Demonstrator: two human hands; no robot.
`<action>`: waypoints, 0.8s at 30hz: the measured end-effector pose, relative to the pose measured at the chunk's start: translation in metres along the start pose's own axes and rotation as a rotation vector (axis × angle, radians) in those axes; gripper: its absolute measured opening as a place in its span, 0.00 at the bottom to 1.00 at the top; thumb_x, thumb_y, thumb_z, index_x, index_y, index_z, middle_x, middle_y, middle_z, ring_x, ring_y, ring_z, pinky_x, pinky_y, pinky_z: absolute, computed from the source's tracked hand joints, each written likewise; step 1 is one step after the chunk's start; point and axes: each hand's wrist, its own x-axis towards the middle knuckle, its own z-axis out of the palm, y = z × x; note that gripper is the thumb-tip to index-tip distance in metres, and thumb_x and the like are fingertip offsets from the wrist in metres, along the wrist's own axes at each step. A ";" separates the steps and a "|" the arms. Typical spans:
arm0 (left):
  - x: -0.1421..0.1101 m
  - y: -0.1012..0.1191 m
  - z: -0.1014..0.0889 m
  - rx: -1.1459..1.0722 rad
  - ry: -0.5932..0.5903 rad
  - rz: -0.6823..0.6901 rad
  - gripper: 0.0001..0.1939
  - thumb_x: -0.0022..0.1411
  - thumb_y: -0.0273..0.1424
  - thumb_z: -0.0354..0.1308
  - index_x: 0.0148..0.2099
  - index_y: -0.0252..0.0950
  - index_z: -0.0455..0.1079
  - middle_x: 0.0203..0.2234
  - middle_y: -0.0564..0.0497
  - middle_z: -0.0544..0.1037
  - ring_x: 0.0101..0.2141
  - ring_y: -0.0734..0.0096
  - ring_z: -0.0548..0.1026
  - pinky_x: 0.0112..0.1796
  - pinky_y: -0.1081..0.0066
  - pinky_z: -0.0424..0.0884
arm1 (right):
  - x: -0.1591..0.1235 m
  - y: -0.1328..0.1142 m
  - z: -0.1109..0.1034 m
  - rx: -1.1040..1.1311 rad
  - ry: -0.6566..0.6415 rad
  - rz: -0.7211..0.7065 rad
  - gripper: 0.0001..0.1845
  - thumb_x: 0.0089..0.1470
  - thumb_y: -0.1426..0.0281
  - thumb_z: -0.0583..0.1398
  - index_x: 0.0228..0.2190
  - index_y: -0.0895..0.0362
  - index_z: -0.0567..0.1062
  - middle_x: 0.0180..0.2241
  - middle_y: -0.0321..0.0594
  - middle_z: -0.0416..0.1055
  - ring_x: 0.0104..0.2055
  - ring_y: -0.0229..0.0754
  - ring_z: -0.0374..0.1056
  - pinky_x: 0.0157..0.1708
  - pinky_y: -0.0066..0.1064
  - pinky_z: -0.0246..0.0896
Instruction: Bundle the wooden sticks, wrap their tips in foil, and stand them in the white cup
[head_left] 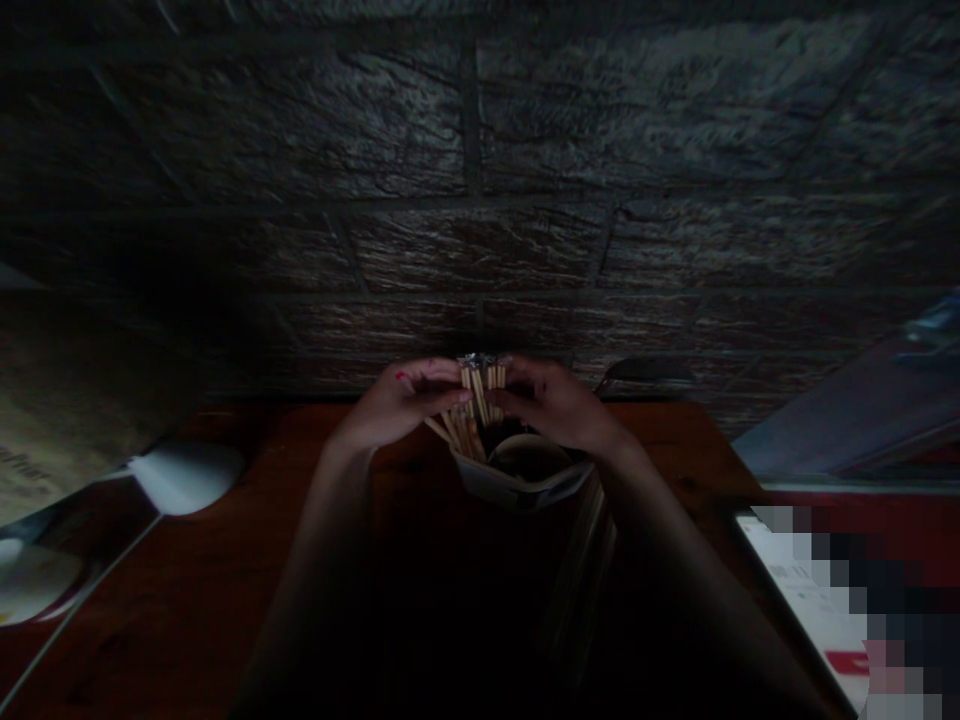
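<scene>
Several slim pale wooden chopsticks (478, 392) stand upright between my hands, with shiny clear wrap at their tops. My left hand (405, 398) has its thumb and fingers closed on the left side of the sticks. On the other side, my right hand (546, 400) pinches the right-hand ones. Directly below is an open, pale-rimmed container (517, 490). More sticks (465, 438) lean in its left part, and a round rim (529, 445) shows inside. Dim light hides how far the held chopsticks reach into it.
A brick-patterned wall (480, 250) rises right behind the brown wooden table (277, 500). At left are a white rounded object (191, 478) and a thin pale cord (82, 610). A dark curved object (649, 372) stands behind my right hand. A bright white panel (799, 590) lies at right.
</scene>
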 end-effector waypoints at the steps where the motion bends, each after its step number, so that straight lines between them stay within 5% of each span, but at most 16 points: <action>1: 0.000 0.000 0.000 0.004 0.009 0.002 0.16 0.57 0.32 0.68 0.47 0.35 0.79 0.45 0.45 0.82 0.45 0.63 0.79 0.49 0.65 0.73 | 0.000 0.000 0.000 0.003 0.005 0.006 0.06 0.58 0.70 0.60 0.39 0.55 0.75 0.35 0.37 0.77 0.40 0.41 0.74 0.40 0.32 0.65; 8: 0.000 0.003 0.003 0.076 0.115 0.021 0.10 0.57 0.33 0.67 0.42 0.35 0.80 0.38 0.47 0.84 0.38 0.66 0.80 0.44 0.67 0.74 | 0.000 -0.003 0.003 -0.095 0.068 -0.003 0.07 0.59 0.68 0.59 0.39 0.55 0.77 0.33 0.35 0.78 0.33 0.38 0.72 0.35 0.29 0.63; 24: 0.003 0.005 0.012 0.090 0.124 0.047 0.10 0.54 0.34 0.69 0.37 0.35 0.78 0.33 0.48 0.84 0.34 0.68 0.79 0.37 0.70 0.74 | -0.001 -0.001 0.004 -0.037 0.045 0.065 0.07 0.58 0.65 0.61 0.35 0.56 0.76 0.28 0.34 0.75 0.25 0.35 0.69 0.28 0.28 0.63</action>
